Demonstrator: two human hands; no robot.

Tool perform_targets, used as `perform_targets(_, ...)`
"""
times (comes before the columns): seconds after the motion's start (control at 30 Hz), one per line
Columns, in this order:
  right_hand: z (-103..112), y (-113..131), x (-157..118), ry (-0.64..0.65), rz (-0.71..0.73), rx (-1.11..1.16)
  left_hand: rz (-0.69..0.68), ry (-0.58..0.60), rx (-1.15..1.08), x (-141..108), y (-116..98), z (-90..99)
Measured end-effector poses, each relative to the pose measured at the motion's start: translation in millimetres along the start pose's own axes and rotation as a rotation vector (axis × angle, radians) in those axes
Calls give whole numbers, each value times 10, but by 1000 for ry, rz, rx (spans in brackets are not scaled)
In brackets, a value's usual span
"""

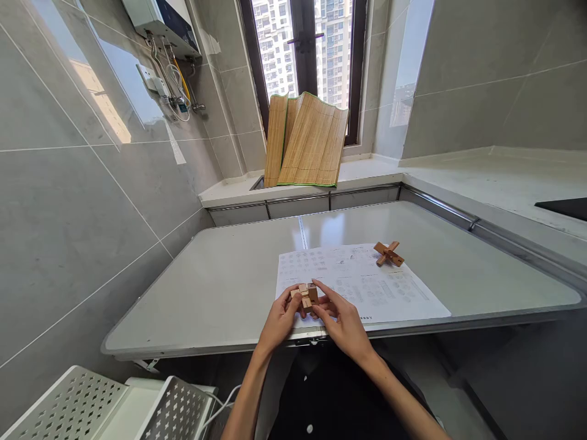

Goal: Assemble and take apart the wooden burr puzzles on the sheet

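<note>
Between my two hands, just above the table's front edge, is a small wooden block puzzle [306,296] made of light and darker pieces. My left hand [280,318] grips its left side, the thumb lying on the front. On the other side, the thumb and fingers of my right hand [340,318] close around the puzzle's right part. Fingertips behind it are partly hidden. A printed instruction sheet [330,263] lies under and beyond the hands. On the sheet's far right rests a second wooden puzzle [389,253], its sticks crossed.
The white folding table [220,275] has a centre seam and a raised rim. Behind it, a bamboo mat [314,143] leans by the window on the counter [367,168]. White perforated baskets [68,403] stand low at the left. A water heater [160,27] hangs upper left.
</note>
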State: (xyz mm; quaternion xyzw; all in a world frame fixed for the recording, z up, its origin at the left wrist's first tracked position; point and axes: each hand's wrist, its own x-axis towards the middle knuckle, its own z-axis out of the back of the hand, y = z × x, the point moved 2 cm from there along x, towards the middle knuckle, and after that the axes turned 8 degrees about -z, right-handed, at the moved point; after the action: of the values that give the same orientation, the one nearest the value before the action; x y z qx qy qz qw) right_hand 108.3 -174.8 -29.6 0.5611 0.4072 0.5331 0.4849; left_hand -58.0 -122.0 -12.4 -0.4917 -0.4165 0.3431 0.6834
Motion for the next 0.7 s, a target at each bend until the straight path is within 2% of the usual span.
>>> perform_targets(0.13,10,-37,1,7,-27,30,17,41,-84,-10,-10,-23)
perform_targets(0.33,1,-11,-32,26,-43,86,5,17,-101,-6,-17,-26)
perform_targets(0.47,-16,-9,-33,55,-112,223,-6,27,-88,-13,-4,-11)
perform_targets(0.57,-33,4,-29,128,-136,324,-13,41,-81,-11,7,4)
perform_targets(0.63,-35,21,-32,139,-121,298,-15,45,-81,-7,14,11)
perform_targets(0.7,-27,40,-39,82,-90,211,-14,40,-87,-5,15,16)
